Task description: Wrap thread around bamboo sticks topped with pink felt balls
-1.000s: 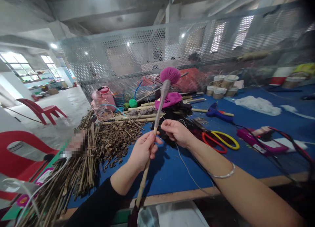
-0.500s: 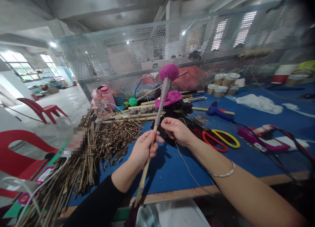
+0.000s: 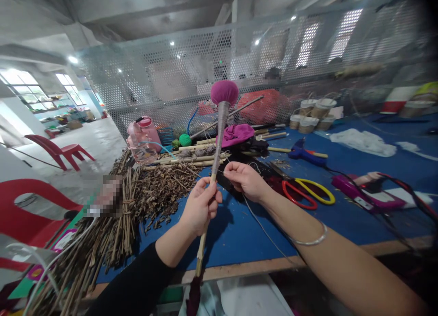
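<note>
My left hand point(image 3: 201, 204) is wrapped round a wooden stick point(image 3: 202, 243), holding it nearly upright over the table. A round magenta cloth-covered head point(image 3: 225, 93) tops the stick. Below that head, grey thread is wound closely round the shaft point(image 3: 221, 133), down to just above my fingers. To the right, my right hand point(image 3: 242, 181) pinches the grey thread point(image 3: 258, 224) close to the shaft; its loose length trails down past the table's front edge. Dark red cloth point(image 3: 194, 295) hangs at the stick's lower end.
Scissors point(image 3: 308, 192) with red and yellow handles lie right of my hands. Beyond them are a blue glue gun point(image 3: 304, 155) and a purple tool point(image 3: 366, 192). Dry stalks point(image 3: 102, 243) and crumbled plant bits point(image 3: 160, 192) cover the left. Paper cups point(image 3: 311, 113) stand behind, before a perforated metal screen point(image 3: 191, 69).
The stick's magenta head has swung left, and the stick stands more upright. My left hand has shifted slightly left; my right hand keeps its pinch on the thread.
</note>
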`<state>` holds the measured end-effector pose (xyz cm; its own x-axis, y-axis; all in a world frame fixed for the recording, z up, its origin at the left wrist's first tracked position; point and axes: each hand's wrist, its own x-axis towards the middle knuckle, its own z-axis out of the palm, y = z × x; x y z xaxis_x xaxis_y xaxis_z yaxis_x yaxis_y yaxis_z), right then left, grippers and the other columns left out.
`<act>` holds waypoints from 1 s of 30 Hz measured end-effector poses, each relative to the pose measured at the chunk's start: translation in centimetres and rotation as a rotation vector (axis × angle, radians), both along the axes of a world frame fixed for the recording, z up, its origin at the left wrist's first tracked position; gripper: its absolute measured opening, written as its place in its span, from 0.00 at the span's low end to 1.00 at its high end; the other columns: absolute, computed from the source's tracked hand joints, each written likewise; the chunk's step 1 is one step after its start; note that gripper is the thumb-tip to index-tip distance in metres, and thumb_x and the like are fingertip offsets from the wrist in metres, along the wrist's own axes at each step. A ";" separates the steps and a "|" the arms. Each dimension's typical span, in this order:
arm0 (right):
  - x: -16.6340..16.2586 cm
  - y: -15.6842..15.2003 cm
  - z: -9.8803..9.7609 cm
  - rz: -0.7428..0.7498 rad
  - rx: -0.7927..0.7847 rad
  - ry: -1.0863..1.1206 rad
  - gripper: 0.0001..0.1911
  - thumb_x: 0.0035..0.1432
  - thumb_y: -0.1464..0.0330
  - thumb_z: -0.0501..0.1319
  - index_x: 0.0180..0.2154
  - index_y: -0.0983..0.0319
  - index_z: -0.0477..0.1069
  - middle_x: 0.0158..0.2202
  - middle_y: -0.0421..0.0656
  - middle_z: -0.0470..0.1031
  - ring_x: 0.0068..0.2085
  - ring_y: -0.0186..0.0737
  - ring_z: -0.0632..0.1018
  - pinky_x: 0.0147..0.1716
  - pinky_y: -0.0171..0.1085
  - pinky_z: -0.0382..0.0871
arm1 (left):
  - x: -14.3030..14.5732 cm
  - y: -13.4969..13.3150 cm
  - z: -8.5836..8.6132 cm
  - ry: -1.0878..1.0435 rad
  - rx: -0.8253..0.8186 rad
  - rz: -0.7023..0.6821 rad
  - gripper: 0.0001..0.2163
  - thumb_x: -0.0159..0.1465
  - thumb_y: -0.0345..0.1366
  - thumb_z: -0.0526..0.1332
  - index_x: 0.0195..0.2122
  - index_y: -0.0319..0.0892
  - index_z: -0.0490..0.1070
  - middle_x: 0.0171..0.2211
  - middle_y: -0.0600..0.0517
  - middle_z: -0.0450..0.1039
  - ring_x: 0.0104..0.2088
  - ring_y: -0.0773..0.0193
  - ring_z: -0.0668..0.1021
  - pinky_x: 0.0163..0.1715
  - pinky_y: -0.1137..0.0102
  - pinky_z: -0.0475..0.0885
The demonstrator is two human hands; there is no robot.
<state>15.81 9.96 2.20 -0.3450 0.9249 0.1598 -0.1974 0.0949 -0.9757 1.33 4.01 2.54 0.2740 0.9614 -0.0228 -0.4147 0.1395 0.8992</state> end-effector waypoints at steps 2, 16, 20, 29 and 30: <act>0.0 0.0 -0.1 0.010 0.008 0.009 0.12 0.47 0.64 0.63 0.25 0.62 0.60 0.12 0.29 0.52 0.13 0.23 0.50 0.11 0.27 0.39 | 0.0 0.1 -0.1 -0.020 0.004 -0.019 0.10 0.58 0.43 0.58 0.35 0.43 0.60 0.20 0.59 0.64 0.12 0.80 0.51 0.08 0.84 0.45; 0.2 -0.3 0.3 0.069 -0.033 0.040 0.12 0.46 0.64 0.64 0.24 0.62 0.62 0.12 0.29 0.52 0.13 0.23 0.49 0.11 0.27 0.39 | -0.1 0.0 -0.4 0.013 0.033 -0.010 0.11 0.57 0.41 0.60 0.37 0.41 0.63 0.20 0.58 0.65 0.12 0.80 0.54 0.07 0.84 0.47; 0.1 -0.4 0.5 0.069 -0.053 0.047 0.13 0.45 0.63 0.64 0.24 0.62 0.61 0.12 0.30 0.53 0.12 0.23 0.50 0.11 0.27 0.38 | -0.1 0.2 -0.5 0.013 0.059 -0.011 0.11 0.57 0.41 0.59 0.36 0.39 0.64 0.22 0.56 0.68 0.12 0.79 0.57 0.07 0.83 0.50; 0.3 -0.2 0.3 0.062 -0.062 0.065 0.14 0.44 0.64 0.65 0.24 0.62 0.61 0.11 0.29 0.52 0.13 0.22 0.49 0.11 0.27 0.38 | -0.4 0.0 -0.1 0.060 0.028 -0.074 0.15 0.59 0.45 0.56 0.41 0.40 0.65 0.19 0.59 0.61 0.13 0.79 0.54 0.09 0.84 0.48; 0.2 -0.2 0.2 0.062 -0.061 0.061 0.13 0.44 0.64 0.64 0.24 0.62 0.61 0.11 0.29 0.52 0.13 0.22 0.49 0.11 0.27 0.38 | -0.4 -0.1 -0.1 0.067 0.038 -0.056 0.14 0.59 0.45 0.56 0.41 0.41 0.63 0.19 0.59 0.62 0.12 0.79 0.53 0.08 0.83 0.47</act>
